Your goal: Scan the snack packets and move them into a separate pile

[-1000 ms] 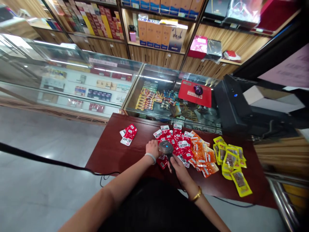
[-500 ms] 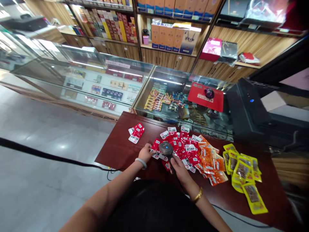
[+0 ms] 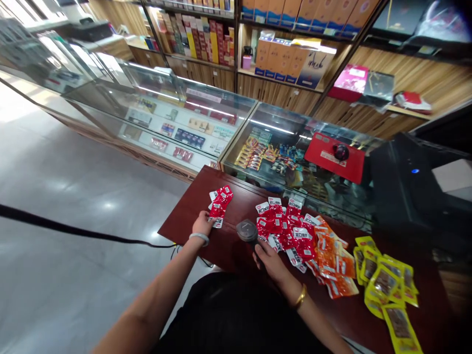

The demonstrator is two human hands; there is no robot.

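Observation:
My right hand point(image 3: 269, 258) is wrapped round the handle of a dark barcode scanner point(image 3: 247, 230), its head up over the table. My left hand point(image 3: 203, 223), a pale bangle at the wrist, pinches the lower edge of a red and white snack packet point(image 3: 217, 210) at a small group on the table's left. A larger heap of red packets point(image 3: 285, 226) lies to the right of the scanner. Beside it are orange packets point(image 3: 332, 263), and farther right yellow packets point(image 3: 387, 285).
The dark red table point(image 3: 180, 211) abuts a glass display counter point(image 3: 236, 142) holding small goods. A red mat point(image 3: 335, 157) with a dark mouse lies on the glass. At the right stands a black monitor or till point(image 3: 401, 182). A black cable point(image 3: 84, 231) crosses the left side.
My left hand has moved left from the large red heap to the small group, with a red packet. The scanner has shifted slightly left of the heap. The view has turned a little.

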